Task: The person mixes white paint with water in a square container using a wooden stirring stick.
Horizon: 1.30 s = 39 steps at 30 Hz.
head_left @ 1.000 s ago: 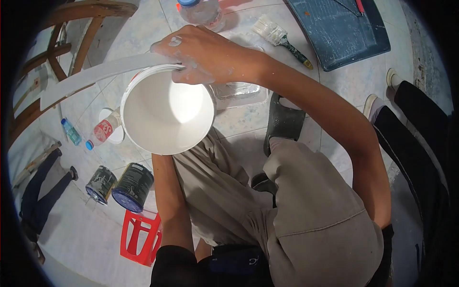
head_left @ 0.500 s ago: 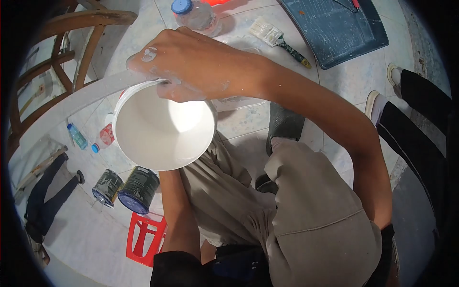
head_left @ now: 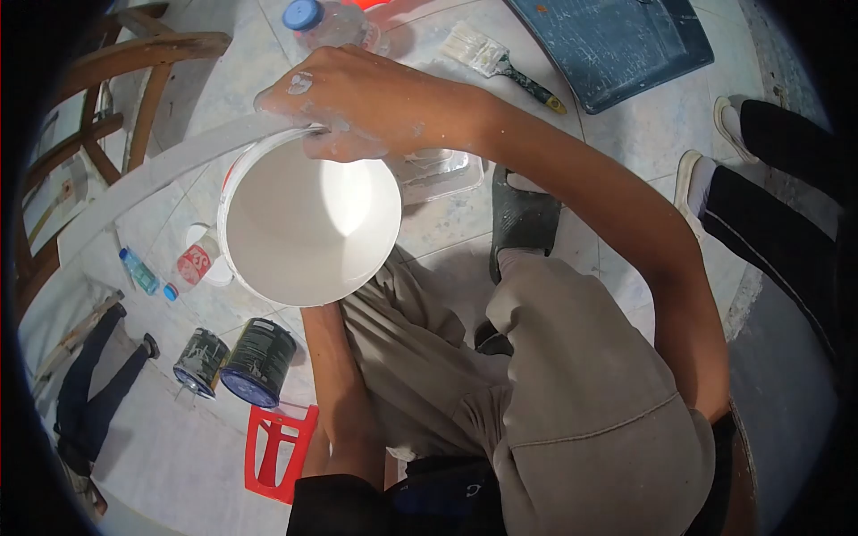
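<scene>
Head view looks straight down into a white bucket (head_left: 308, 223), held up above the tiled floor (head_left: 626, 134) and filled with smooth white paint. Right hand (head_left: 357, 103), smeared with white, lies over the far rim with its fingers (head_left: 344, 147) curled closed on that rim and on the end of a long white strip (head_left: 152, 179) that arcs away to the left. Left forearm (head_left: 335, 375) runs up from below and vanishes under the bucket, so the left hand is hidden and I cannot tell how its fingers stand. Just left of the bucket lies a small bottle with a red label (head_left: 192, 263), with a smaller blue bottle (head_left: 138, 271) beyond it. Near left, two dark paint cans (head_left: 237, 357) lie on their sides above a red stool (head_left: 273, 447). Far off sit a paintbrush (head_left: 500, 64), a blue tray (head_left: 612, 45) and a blue-capped bottle (head_left: 326, 22). A black sandal (head_left: 523, 219) rests right of the bucket.
</scene>
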Tool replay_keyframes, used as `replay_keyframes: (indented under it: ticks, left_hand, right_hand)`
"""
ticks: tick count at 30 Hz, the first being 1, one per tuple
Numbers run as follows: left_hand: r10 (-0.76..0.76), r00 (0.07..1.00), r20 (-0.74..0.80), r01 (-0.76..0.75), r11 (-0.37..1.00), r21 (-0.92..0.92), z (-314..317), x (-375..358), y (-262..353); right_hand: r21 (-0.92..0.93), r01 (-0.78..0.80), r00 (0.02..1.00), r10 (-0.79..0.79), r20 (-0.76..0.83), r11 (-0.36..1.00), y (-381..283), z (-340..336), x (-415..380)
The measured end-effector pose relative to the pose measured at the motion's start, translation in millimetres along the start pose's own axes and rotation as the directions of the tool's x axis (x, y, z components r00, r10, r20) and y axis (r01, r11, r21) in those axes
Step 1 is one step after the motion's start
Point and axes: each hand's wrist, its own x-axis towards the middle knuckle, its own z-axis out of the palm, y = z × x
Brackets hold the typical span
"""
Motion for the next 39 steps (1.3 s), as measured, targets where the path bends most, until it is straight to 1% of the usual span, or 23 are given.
replay_keyframes:
  ticks: [3,5,6,9,12,15,18,21,24,27,30,33,36,39]
  left_hand:
    - [-0.005,1.0,0.007,0.005,1.0,0.005,3.0,3.0,0.4]
    - [-0.003,1.0,0.008,0.003,1.0,0.011,3.2,1.8,3.8]
    - [0.001,1.0,0.006,-0.001,1.0,0.014,3.9,1.4,4.4]
    - [0.003,1.0,0.004,-0.003,1.0,0.019,6.1,-0.9,6.9]
    - [0.013,1.0,-0.001,-0.013,1.0,0.023,7.9,-3.3,9.5]
    - [0.034,0.999,-0.017,-0.033,0.999,0.029,8.7,-7.7,14.5]
    - [0.054,0.998,-0.028,-0.053,0.998,0.034,9.6,-10.7,18.3]
    - [0.078,0.996,-0.038,-0.077,0.996,0.034,11.3,-10.0,19.9]
    - [0.102,0.994,-0.049,-0.101,0.994,0.038,13.3,-7.4,20.1]
    - [0.121,0.991,-0.06,-0.119,0.992,0.038,14.6,-5.8,20.4]
    - [0.138,0.988,-0.062,-0.137,0.99,0.033,15.2,-4.2,20.5]
    - [0.153,0.986,-0.071,-0.151,0.988,0.03,14.9,-5.2,21.8]
    - [0.16,0.984,-0.075,-0.158,0.987,0.027,15.8,-7.9,22.3]
    - [0.157,0.985,-0.077,-0.156,0.988,0.016,15.9,-11.1,23.5]
  right_hand:
    - [0.084,-0.063,0.998,0.061,0.019,0.995,10.0,0.7,-8.9]
    - [0.116,-0.069,0.997,0.065,0.037,0.991,10.9,-0.7,-17.1]
    - [0.13,-0.07,0.997,0.065,0.044,0.989,11.5,-2.5,-19.6]
    - [0.127,-0.149,0.984,0.135,0.112,0.981,12.3,-2.9,-20.7]
    - [0.116,-0.076,0.996,0.08,-0.034,0.99,20.3,6.2,-29.1]
    - [0.113,-0.181,0.981,0.171,0.09,0.977,18.3,1.0,-32.7]
    - [0.168,-0.132,0.99,0.137,-0.019,0.977,23.3,12.3,-41.1]
    - [0.228,-0.087,0.993,0.103,-0.062,0.97,31.3,22.7,-44.6]
    - [0.246,-0.104,0.99,0.124,-0.069,0.964,34.4,27.0,-47.3]
    - [0.247,-0.158,0.986,0.168,-0.017,0.956,33.7,23.3,-49.3]
    - [0.286,-0.172,0.983,0.183,-0.011,0.943,38.4,27.2,-51.1]
    - [0.249,-0.128,0.988,0.147,-0.057,0.96,43.6,31.4,-52.7]
    - [0.244,-0.166,0.984,0.177,-0.025,0.955,44.5,30.9,-55.2]
    - [0.275,-0.142,0.985,0.162,-0.054,0.951,45.2,32.8,-56.7]
